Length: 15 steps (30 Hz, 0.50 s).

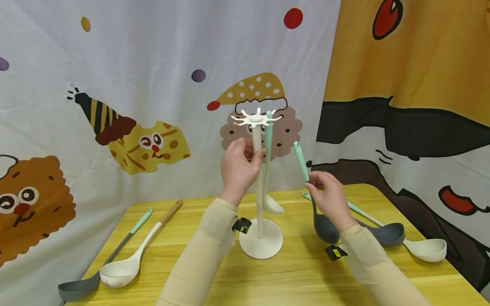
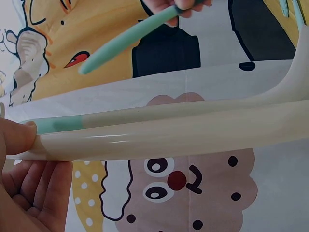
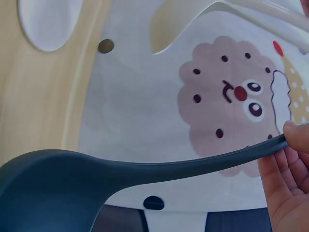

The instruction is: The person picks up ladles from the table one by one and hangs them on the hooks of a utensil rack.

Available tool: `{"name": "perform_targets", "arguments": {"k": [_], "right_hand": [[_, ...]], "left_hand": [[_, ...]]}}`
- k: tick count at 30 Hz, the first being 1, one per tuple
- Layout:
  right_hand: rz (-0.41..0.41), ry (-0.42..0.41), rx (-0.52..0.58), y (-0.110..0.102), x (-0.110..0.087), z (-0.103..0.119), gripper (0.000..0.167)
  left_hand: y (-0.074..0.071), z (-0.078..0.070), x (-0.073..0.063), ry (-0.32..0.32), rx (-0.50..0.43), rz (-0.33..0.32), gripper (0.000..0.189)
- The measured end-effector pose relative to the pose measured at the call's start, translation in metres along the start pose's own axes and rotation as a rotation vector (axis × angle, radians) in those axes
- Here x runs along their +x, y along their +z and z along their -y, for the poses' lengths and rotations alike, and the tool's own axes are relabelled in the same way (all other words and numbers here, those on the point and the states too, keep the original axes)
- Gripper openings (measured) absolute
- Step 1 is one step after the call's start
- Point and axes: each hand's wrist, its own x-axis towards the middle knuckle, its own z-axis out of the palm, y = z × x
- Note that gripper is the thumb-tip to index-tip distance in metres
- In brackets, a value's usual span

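Note:
A cream utensil stand (image 1: 260,191) rises from a round base, with a ring of hooks on top. My left hand (image 1: 242,168) grips its pole (image 2: 183,133) below the hooks, thumb on one side and fingers on the other. From a right-hand hook hangs a white ladle (image 1: 273,205) with a mint handle, close beside the pole. To the right of the stand, my right hand (image 1: 328,193) pinches a dark grey ladle (image 1: 324,227) where its mint handle meets the grey shaft (image 3: 193,166). That ladle is upright, bowl down, handle top below hook height.
On the table's left lie a grey ladle (image 1: 80,288) with mint handle and a white ladle (image 1: 121,272) with wooden handle. At right, partly behind my forearm, lie another grey ladle (image 1: 388,233) and a white utensil (image 1: 426,249). A printed curtain (image 1: 160,51) hangs behind the table (image 1: 306,276).

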Motion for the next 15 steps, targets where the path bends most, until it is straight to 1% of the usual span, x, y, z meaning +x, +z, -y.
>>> {"name": "perform_targets", "arguments": {"k": [7,15], "right_hand": [[-0.056,-0.015,0.064,-0.005,0.006,0.016,0.023],[-0.1,-0.017,0.108,-0.011,0.016,0.034,0.023]], "left_hand": [[0.0,0.001,0.0,0.003,0.002,-0.001,0.022],[-0.001,0.001,0.0,0.006,0.004,0.004,0.022]]}}
